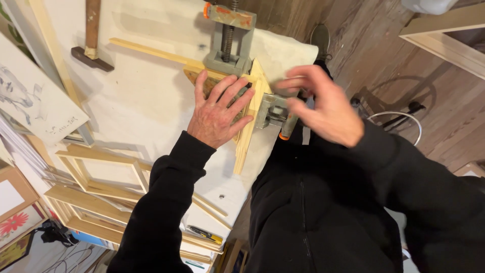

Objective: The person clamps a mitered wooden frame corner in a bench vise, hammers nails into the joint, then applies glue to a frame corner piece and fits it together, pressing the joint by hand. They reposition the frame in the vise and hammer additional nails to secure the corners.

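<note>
my left hand [218, 114] lies flat, fingers spread, on the wooden frame corner [251, 103] at the table's [146, 96] centre; my right hand [321, 106], blurred, grips the corner clamp's screw handle [284, 127] at 3 o'clock.

Black long-sleeved zip-front jacket, cuffs at wrists; bare left hand [218, 112], bare right hand [323, 108]; dark shoe [320, 36].
</note>
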